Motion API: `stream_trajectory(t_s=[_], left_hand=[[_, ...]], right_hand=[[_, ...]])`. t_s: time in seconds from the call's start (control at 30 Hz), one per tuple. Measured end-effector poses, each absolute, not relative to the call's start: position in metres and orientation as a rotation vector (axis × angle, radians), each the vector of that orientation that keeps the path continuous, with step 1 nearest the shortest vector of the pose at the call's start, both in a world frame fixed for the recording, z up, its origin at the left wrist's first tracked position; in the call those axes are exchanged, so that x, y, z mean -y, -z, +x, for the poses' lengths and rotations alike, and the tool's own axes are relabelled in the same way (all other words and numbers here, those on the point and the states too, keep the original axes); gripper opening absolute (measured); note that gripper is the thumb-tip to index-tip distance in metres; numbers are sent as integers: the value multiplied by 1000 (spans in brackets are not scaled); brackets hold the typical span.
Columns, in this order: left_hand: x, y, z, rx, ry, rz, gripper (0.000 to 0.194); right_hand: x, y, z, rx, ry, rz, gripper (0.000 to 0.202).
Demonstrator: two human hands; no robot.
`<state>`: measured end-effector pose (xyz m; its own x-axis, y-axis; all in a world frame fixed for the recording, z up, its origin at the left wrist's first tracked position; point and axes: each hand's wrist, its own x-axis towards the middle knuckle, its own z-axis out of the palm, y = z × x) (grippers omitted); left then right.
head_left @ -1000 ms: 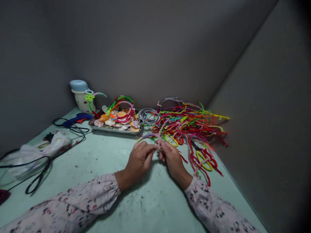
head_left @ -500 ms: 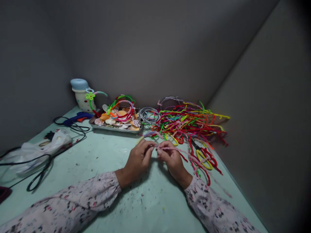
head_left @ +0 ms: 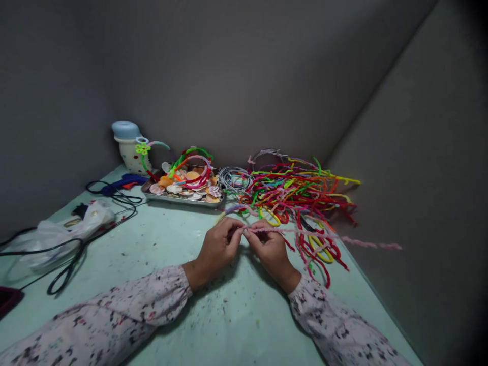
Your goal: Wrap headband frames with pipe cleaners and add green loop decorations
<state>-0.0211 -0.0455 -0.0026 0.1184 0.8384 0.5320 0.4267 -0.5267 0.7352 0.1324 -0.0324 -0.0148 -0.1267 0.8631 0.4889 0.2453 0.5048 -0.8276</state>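
Between my hands a fuzzy pink pipe cleaner point(head_left: 368, 244) is stretched, its long free tail running right past the table's edge. My left hand point(head_left: 220, 246) pinches its near end between thumb and forefinger. Close against it, my right hand point(head_left: 270, 249) also has thumb and finger closed on the pipe cleaner. Just behind my fingers arches a curved band point(head_left: 238, 207) in yellow, purple and pink; whether I hold its hidden ends I cannot tell.
A metal tray point(head_left: 183, 203) holds shells and wrapped hoops. Right of it lie coiled silver hoops point(head_left: 233, 179), a heap of pipe cleaners point(head_left: 297, 185) and yellow-handled scissors point(head_left: 320, 249). Leftward are a blue glue gun point(head_left: 122, 184), black cable point(head_left: 82, 246), plastic bag point(head_left: 93, 218) and lidded cup point(head_left: 129, 152).
The pink tail has swung up from hanging over the table at lower right to nearly straight out to the right. My hands stay almost in place, still pinching.
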Motion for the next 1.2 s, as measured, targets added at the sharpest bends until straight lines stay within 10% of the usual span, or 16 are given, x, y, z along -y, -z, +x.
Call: stream_trajectory(t_s=[1.2], left_hand=[[40, -1, -24, -1320, -1342, 2292, 13]], right_hand=[[30, 4, 145, 1920, -160, -844, 16]])
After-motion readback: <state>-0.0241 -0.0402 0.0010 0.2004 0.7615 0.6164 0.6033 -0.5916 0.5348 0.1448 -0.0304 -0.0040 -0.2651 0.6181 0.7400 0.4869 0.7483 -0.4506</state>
